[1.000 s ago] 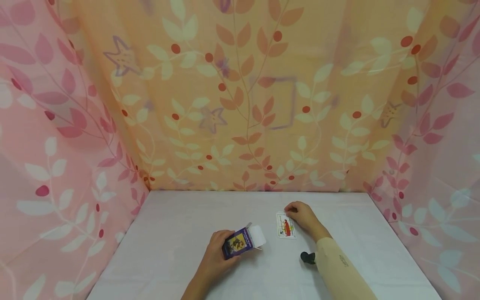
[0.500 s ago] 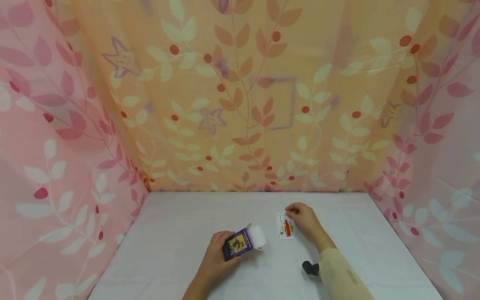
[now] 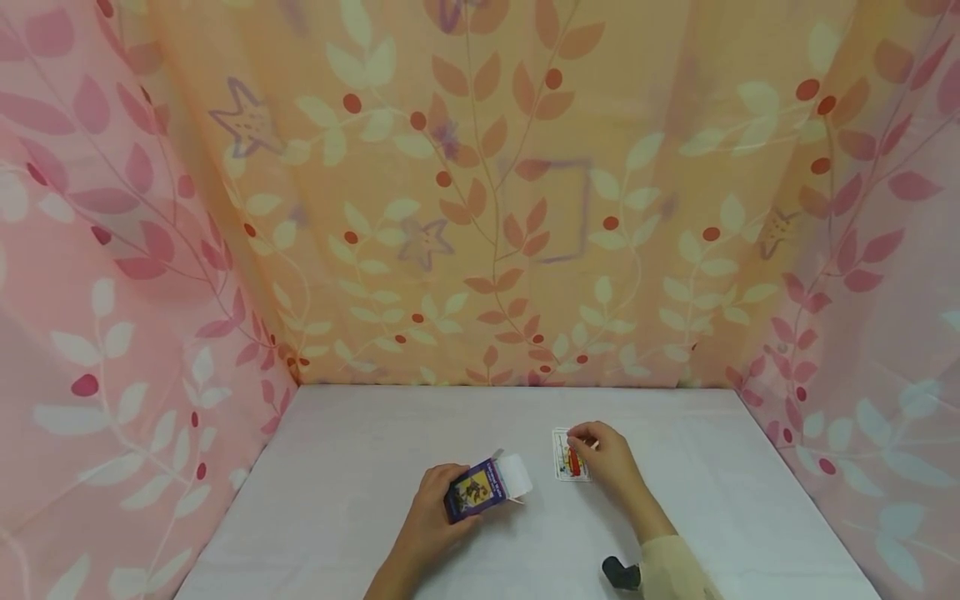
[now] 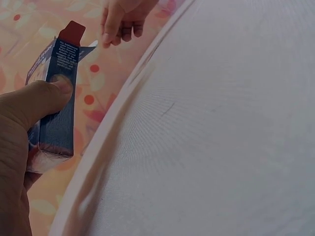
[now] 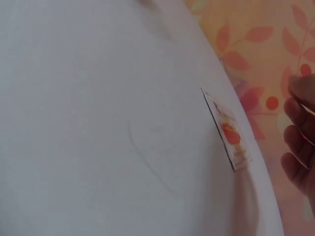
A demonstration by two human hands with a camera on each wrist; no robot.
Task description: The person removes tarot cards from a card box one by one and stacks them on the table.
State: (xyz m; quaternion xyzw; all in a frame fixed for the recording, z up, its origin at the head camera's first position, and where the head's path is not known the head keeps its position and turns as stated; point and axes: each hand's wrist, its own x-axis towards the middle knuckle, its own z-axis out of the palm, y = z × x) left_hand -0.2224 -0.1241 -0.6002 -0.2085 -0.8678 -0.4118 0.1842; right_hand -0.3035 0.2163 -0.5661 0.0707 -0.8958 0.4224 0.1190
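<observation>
My left hand grips a purple card box with a yellow picture on its front. The box's white end flap stands open toward the right. In the left wrist view, the thumb presses the dark narrow side of the box. A small stack of cards lies on the table, its top card showing a red figure. My right hand hovers over the stack's upper right part. In the right wrist view, its loosely bent fingers hold nothing visible and are apart from the cards.
A white cloth covers the table. Patterned curtains hang behind it and at both sides. A black device is attached at the right sleeve.
My right hand has moved from the stack's far right corner slightly toward me and over the top card. The left hand and box stay nearly still.
</observation>
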